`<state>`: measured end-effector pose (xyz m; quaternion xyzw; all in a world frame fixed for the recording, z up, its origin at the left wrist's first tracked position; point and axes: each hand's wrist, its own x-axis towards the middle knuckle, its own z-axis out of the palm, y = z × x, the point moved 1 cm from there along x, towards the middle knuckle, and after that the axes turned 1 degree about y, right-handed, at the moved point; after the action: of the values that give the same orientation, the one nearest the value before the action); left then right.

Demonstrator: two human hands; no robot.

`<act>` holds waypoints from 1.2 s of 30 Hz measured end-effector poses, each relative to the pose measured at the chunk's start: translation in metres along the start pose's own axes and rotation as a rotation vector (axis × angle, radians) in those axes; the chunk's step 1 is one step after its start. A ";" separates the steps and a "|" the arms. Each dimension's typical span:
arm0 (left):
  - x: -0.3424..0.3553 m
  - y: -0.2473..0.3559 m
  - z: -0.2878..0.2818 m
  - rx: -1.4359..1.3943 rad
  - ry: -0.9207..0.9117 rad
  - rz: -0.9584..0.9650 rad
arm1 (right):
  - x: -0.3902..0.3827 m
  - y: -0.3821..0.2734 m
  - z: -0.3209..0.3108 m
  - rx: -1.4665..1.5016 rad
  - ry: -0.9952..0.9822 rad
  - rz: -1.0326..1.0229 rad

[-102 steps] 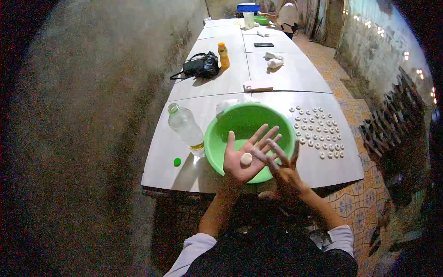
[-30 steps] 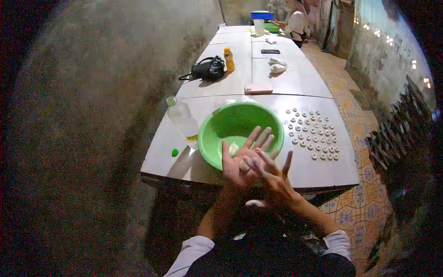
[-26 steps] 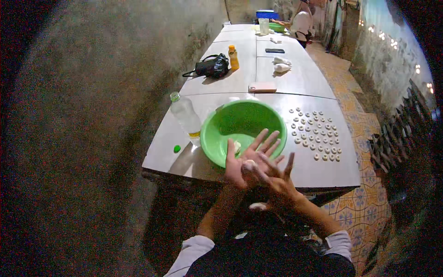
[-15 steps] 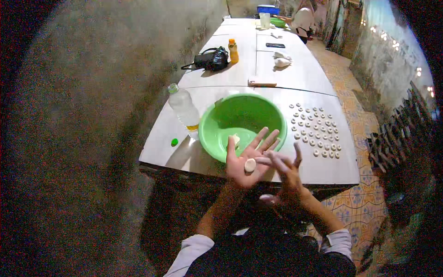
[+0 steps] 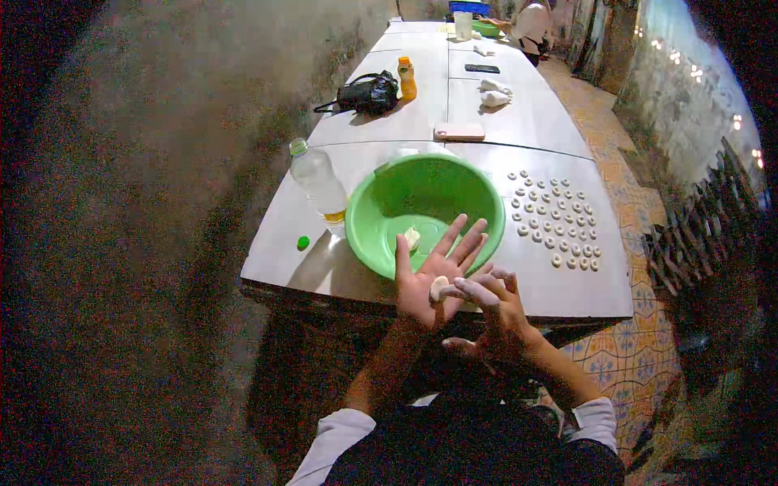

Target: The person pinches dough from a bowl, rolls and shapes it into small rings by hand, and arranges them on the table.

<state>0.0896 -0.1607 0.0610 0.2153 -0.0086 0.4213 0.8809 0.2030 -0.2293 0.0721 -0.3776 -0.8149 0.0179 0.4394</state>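
My left hand (image 5: 428, 293) lies palm up with its fingers spread, in front of a green plastic basin (image 5: 371, 257). A small flattened disc of pale dough (image 5: 438, 287) rests on that palm. My right hand (image 5: 496, 312) reaches in from the right, its floury fingertips at the disc's edge and its thumb held apart below. Inside the basin sits a leftover lump of dough (image 5: 412, 238), partly behind my left fingers. To the right, several small dough rings (image 5: 557, 215) are laid out in rows on the white table (image 5: 340, 267).
Left of the basin stands a clear bottle (image 5: 318, 185) without its cap; a green cap (image 5: 303, 243) lies nearby. Beyond are a pinkish phone (image 5: 459, 132), black bag (image 5: 369, 95), orange bottle (image 5: 407, 81), white cloth (image 5: 494, 94) and dark phone (image 5: 481, 69). Another person (image 5: 531, 32) works at the far end.
My right fingers have come in from the disc's side onto its edge and curled more. The disc now looks tilted on my left palm. The view has shifted slightly.
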 end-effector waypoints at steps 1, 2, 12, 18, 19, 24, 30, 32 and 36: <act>0.000 0.000 0.000 0.001 0.002 0.002 | 0.002 -0.001 -0.001 0.004 0.001 0.004; 0.000 0.001 0.000 -0.002 0.010 0.004 | 0.003 -0.002 -0.002 0.009 0.001 0.008; 0.004 -0.003 0.001 -0.021 0.002 0.019 | 0.004 0.001 0.000 0.017 0.007 0.019; 0.003 -0.006 0.001 -0.005 0.045 0.028 | 0.000 0.005 0.003 -0.041 -0.044 -0.011; 0.004 -0.008 0.002 -0.006 0.044 0.025 | -0.001 0.005 0.002 -0.048 -0.069 0.014; 0.000 -0.007 0.001 -0.012 0.021 0.002 | 0.004 -0.002 -0.001 0.043 -0.045 0.074; -0.001 -0.003 0.008 -0.077 0.043 -0.031 | 0.004 0.011 -0.015 0.157 0.091 0.117; -0.001 -0.004 0.006 -0.083 0.029 -0.024 | 0.007 0.007 -0.018 0.059 0.049 0.098; -0.002 -0.005 0.010 -0.111 0.024 -0.044 | 0.005 0.001 -0.015 -0.064 -0.014 0.084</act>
<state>0.0938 -0.1684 0.0684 0.1614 -0.0167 0.4033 0.9006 0.2129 -0.2299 0.0847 -0.4253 -0.8014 0.0130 0.4204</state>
